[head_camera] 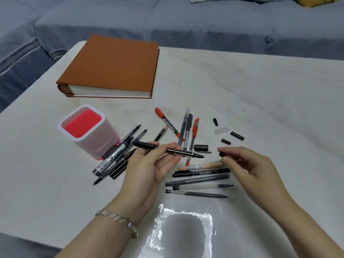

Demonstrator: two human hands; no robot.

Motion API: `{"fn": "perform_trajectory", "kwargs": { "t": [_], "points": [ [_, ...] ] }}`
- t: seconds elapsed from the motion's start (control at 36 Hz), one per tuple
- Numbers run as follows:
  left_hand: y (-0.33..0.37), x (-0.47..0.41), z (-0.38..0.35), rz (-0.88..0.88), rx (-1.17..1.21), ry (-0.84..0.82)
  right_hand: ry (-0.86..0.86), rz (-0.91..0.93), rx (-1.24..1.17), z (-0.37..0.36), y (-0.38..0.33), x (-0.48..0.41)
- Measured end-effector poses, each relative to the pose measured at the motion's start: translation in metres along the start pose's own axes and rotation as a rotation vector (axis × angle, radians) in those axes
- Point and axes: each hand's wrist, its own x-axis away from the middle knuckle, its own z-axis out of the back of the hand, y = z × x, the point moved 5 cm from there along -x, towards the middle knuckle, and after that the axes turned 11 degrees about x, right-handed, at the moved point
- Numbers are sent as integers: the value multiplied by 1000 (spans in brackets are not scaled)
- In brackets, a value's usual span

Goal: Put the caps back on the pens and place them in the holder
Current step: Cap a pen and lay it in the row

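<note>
Head view of a white table (260, 90) seen from above and in front. The left hand (149, 166), at lower centre of the frame, closes its grip on a black pen (168, 149) between thumb and fingertips; the pen's long axis runs nearly level across the frame, its bare fine tip pointing right and its capped end pointing left toward the holder (89, 131). The right hand (247, 164), right of centre, pinches a small black cap (222, 154) in a narrow grip, just apart from the pen tip. The holder, white outside and red inside, stands upright at centre left, with uncapped black pens (115, 157) lying slantwise against its lower right side; one bears a white barcode label, its print too small to read. A fan of pens (186, 131) lies beyond the hands, two of them red; the writing on their barrels is blurred. Five more pens (201, 180) lie side by side beneath the hands, long axes roughly level. Loose caps (221, 131) are scattered at centre right, well apart from the holder. A brown album (111, 66), without visible title, lies closed at upper left near the far table edge. A clear plastic sleeve (186, 231) lies at the near edge. The right half of the table is open; a blue sofa (204, 21) fills the top of the frame.
</note>
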Motion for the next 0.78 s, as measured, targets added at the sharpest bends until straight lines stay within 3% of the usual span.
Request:
{"fn": "perform_trajectory", "kwargs": {
  "t": [0.47,0.78],
  "points": [
    [-6,15,-11,-8,-11,-52,8,-36,-141,-10,-20,9],
    [-8,24,-18,-130,-77,-155,65,13,-155,-12,-24,17]
  ]
}}
